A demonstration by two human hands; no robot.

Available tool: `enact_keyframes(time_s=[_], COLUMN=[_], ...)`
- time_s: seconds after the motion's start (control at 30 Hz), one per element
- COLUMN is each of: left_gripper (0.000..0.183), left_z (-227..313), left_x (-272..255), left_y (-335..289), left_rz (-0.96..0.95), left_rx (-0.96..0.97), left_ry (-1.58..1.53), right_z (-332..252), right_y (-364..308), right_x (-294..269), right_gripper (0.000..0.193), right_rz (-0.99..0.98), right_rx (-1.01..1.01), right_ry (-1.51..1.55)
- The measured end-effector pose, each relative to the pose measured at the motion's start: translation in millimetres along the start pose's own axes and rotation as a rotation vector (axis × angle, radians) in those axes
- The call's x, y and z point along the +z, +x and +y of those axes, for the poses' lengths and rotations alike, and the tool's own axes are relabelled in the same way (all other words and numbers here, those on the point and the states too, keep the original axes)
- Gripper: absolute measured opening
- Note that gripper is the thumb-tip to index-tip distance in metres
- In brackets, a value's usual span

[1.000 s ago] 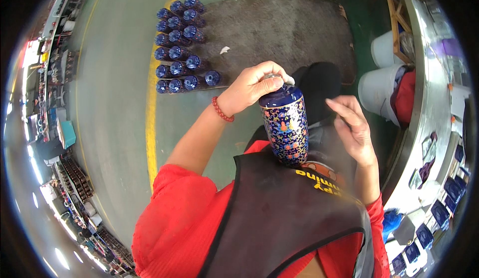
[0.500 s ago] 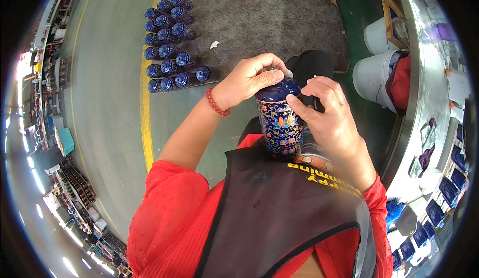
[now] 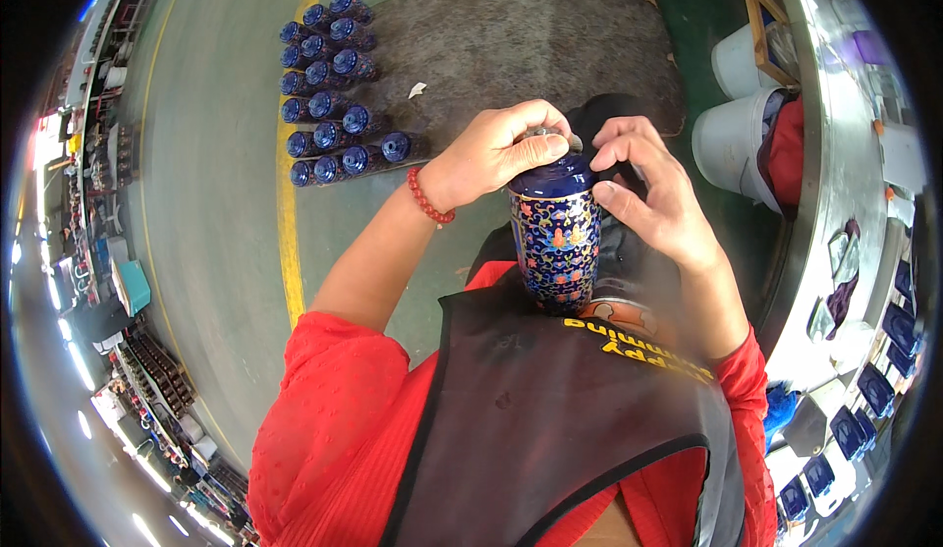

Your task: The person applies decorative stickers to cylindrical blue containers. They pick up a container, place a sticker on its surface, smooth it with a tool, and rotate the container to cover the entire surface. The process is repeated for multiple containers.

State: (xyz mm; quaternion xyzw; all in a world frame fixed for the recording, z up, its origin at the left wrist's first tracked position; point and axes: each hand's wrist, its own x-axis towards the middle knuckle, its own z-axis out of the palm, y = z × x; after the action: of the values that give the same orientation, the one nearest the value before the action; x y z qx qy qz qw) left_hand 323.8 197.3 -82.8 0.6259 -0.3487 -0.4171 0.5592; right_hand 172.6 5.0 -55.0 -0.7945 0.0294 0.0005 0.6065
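A tall dark blue lidded jar with a colourful floral pattern stands upright at my lap, against my apron. My left hand, with a red bead bracelet at the wrist, is closed over the top of its glossy blue lid. A small greyish bit shows at those fingertips; I cannot make out what it is. My right hand is at the jar's right side, level with the lid, thumb and fingers curved and apart. Its thumb tip is at the lid's rim; whether it touches is unclear.
Several matching lidded jars stand in rows on the left end of a worn dark board. White buckets are at the right, beside a metal-edged workbench. Blue lidded pieces line its far side.
My right hand's fingers have spread and drawn slightly away from the lid. The left hand keeps its hold on top, and the jar has shifted slightly to the right.
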Motion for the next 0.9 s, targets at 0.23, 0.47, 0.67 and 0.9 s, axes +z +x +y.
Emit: enact_keyframes(time_s=[0.23, 0.47, 0.67, 0.9], left_gripper=[0.032, 0.032, 0.025, 0.022], left_z=[2.2, 3.3, 3.2, 6.1], left_x=[2.1, 4.8, -2.0, 0.7], left_y=[3.4, 7.5, 1.6, 0.6], left_rz=[-0.013, -0.022, 0.006, 0.035], left_rx=[0.022, 0.054, -0.059, -0.062], left_ry=[0.072, 0.093, 0.022, 0.118], right_z=[-0.8, 2.3, 21.7, 9.1], right_y=[11.8, 14.4, -3.8, -2.0], right_x=[2.0, 7.0, -2.7, 10.9], right_gripper=[0.028, 0.031, 0.031, 0.042], right_rz=[-0.057, 0.031, 0.169, 0.115], right_rx=[-0.041, -0.169, -0.016, -0.063], right_ry=[0.025, -0.134, -0.115, -0.041])
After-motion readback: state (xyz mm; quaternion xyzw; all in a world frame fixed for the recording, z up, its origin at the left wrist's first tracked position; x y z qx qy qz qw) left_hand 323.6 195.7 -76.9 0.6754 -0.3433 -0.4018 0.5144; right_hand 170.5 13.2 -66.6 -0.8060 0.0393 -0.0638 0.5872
